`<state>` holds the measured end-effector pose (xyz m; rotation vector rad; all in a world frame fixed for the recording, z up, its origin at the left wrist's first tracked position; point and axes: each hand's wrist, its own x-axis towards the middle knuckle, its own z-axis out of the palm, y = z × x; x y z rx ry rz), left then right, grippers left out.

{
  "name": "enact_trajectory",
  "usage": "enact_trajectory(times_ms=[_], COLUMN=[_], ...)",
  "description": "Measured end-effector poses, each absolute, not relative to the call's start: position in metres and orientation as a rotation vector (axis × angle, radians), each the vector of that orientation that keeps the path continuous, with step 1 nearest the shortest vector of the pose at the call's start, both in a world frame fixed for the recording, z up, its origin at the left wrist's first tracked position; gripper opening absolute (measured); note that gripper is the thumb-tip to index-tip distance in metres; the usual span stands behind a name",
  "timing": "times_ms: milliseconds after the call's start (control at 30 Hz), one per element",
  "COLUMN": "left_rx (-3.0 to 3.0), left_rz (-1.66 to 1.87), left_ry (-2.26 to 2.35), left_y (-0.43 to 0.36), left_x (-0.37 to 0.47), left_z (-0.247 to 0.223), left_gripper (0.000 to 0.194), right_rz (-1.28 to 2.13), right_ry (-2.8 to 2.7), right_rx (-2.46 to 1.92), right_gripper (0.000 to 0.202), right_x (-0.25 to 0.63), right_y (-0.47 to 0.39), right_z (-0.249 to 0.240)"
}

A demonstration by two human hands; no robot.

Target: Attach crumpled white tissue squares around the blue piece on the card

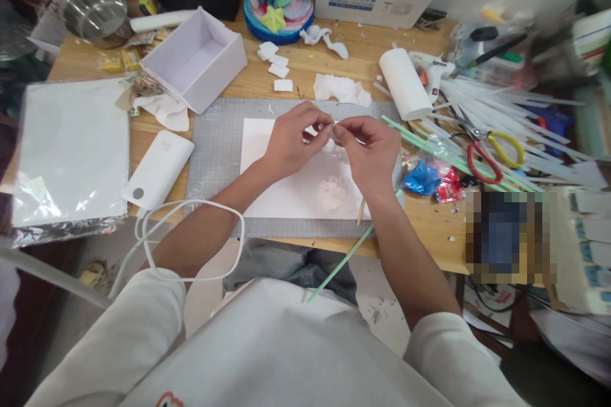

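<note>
My left hand [301,135] and my right hand [371,147] meet fingertip to fingertip above a white sheet of paper [260,187]. Both are closed in a pinch around something small and whitish, too small and hidden to name. Beneath them, a pale, fluffy-looking white patch [333,193] lies on the paper. The sheet rests on a grey cutting mat [214,152]. A thin green stick [340,265] reaches past the table edge beside my right forearm, and a short tan stick [361,212] lies near my right wrist.
Left stand a white power bank [160,168] with a looped cable [242,238] over my forearm, and an open white box [195,57]. Right are a paper roll [405,84], a glue gun [433,73], scissors [477,133], clear glue sticks [515,114] and blue and red packets [422,178].
</note>
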<state>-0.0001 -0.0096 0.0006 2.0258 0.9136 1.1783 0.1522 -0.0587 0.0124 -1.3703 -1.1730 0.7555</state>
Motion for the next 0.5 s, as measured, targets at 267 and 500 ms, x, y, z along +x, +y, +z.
enact_trajectory(times_ms=[267,500], left_rx=[2.045,2.041], left_rz=[1.130,1.182], left_ry=[0.975,0.863], left_y=[-0.0086,-0.0088], left_x=[-0.0015,-0.0030], left_z=[0.0043,0.0023], left_gripper=[0.011,0.013], right_rz=[0.944,0.822], right_ry=[-1.059,-1.159], right_rx=[-1.336,-1.337], right_gripper=[0.014,0.007], right_x=[0.1549,0.1536], right_y=[-0.0547,-0.0575], right_z=[0.0018,0.0085])
